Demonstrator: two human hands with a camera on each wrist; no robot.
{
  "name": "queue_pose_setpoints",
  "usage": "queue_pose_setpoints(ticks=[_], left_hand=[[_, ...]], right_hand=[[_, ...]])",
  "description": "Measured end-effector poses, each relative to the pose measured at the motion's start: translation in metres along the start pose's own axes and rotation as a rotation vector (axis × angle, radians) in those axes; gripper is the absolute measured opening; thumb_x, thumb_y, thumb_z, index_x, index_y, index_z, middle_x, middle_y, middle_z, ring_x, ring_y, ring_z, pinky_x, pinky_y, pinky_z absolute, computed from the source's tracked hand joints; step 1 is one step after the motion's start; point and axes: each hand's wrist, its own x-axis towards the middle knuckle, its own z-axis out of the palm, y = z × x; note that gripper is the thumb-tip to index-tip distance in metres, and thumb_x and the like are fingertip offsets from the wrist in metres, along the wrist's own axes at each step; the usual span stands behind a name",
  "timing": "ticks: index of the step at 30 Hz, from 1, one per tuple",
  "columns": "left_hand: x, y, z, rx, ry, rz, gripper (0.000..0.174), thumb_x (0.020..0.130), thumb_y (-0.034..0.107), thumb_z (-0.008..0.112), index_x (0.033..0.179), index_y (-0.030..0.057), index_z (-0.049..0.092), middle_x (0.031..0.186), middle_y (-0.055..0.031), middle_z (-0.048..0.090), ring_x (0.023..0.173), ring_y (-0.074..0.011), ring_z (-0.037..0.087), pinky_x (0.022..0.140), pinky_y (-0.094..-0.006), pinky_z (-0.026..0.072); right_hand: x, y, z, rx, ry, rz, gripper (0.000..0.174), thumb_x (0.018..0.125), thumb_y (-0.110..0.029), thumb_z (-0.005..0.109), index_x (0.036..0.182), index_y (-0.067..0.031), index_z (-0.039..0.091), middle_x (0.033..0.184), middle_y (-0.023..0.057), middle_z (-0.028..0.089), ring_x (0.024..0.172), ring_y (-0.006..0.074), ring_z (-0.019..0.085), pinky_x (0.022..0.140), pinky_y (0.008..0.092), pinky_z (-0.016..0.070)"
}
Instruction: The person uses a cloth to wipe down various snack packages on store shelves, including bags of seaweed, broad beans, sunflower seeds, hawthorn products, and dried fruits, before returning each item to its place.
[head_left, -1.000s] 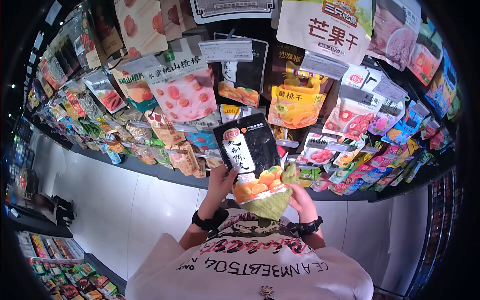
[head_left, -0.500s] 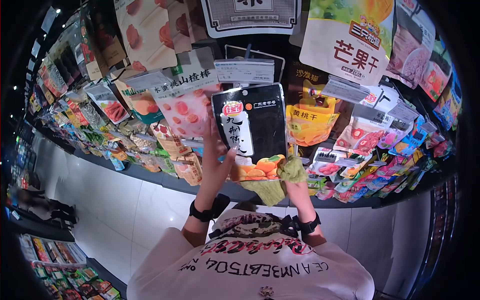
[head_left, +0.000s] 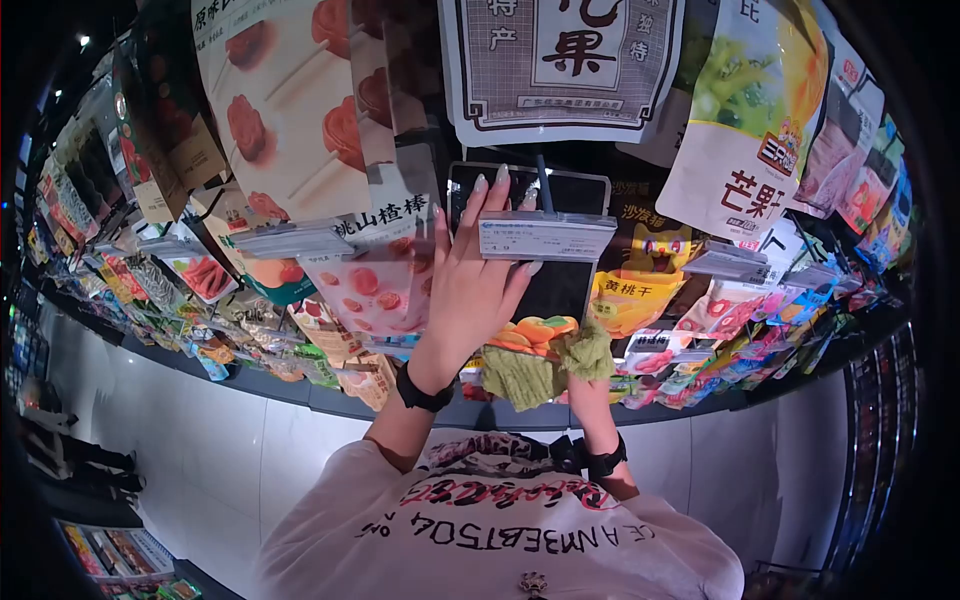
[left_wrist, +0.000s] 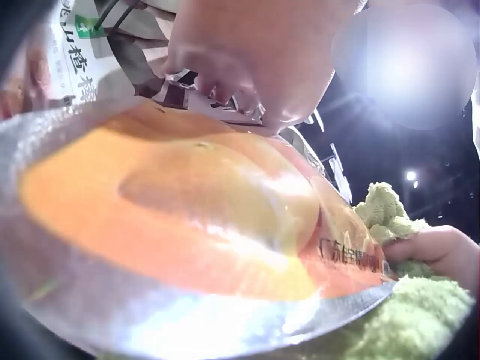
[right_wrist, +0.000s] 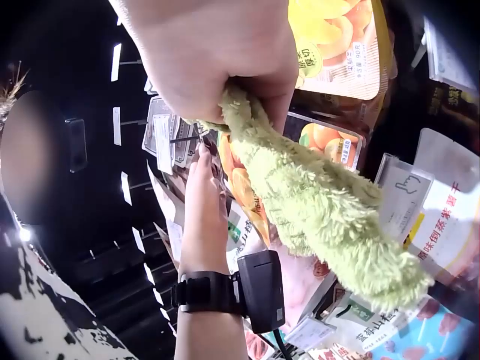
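Observation:
In the head view the left hand point(head_left: 478, 285) is raised with fingers extended over the black pouch point(head_left: 570, 285), beside the price tag point(head_left: 548, 238) on its hook. Orange fruit is printed along the pouch's lower part, which fills much of the left wrist view point(left_wrist: 195, 202). My right hand point(right_wrist: 225, 60) has its fingers curled round a fuzzy green cloth point(right_wrist: 322, 202) at the pouch's lower edge. Whether those fingers also pinch the pouch is hidden. The cloth hangs below the pouch in the head view point(head_left: 525, 378).
Snack pouches hang on hooks all around: a large grey one point(head_left: 560, 115) above, a pink one point(head_left: 375, 290) at the left, a yellow one point(head_left: 635, 300) at the right. More price tags point(head_left: 285, 240) stick out from the rack. Tiled floor point(head_left: 300, 425) lies below.
The left hand has moved up from the pouch's left side to its upper part by the tag. The pouch has risen towards the hook, and the rack appears closer. The right hand still holds the cloth.

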Motion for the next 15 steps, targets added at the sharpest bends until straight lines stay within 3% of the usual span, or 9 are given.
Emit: queue_pose_setpoints(ticks=[3,6,15], left_hand=[[0.001,-0.003,0.003,-0.003,-0.031,0.013,0.046,0.074,0.023,0.054,0.118,0.0134,0.042,0.133,-0.0120,0.023,0.124,-0.0275,0.019,0.094,-0.0567,0.0138],[-0.004,-0.010,0.008,-0.035,0.009,0.105,0.048,0.072,0.024,0.055,0.116,0.0111,0.043,0.133,-0.0123,0.024,0.123,-0.0286,0.021,0.091,-0.0610,0.0141],[-0.011,-0.015,0.016,-0.126,0.040,0.136,0.037,0.070,0.019,0.056,0.105,0.0074,0.050,0.130,-0.0143,0.028,0.123,-0.0307,0.020,0.090,-0.0625,0.0137]], right_hand=[[-0.005,0.007,0.004,0.042,0.086,0.011,0.036,0.076,-0.005,0.049,0.111,0.0024,0.041,0.102,0.0090,0.051,0.095,0.0163,0.049,0.082,0.0279,0.0390],[-0.011,0.005,0.010,0.053,0.116,0.029,0.039,0.076,-0.004,0.049,0.113,0.0023,0.039,0.103,0.0090,0.050,0.096,0.0159,0.049,0.084,0.0284,0.0388],[-0.020,0.009,0.018,-0.007,0.186,0.030,0.042,0.077,-0.004,0.047,0.117,0.0031,0.037,0.106,0.0105,0.049,0.096,0.0176,0.048,0.085,0.0282,0.0364]])
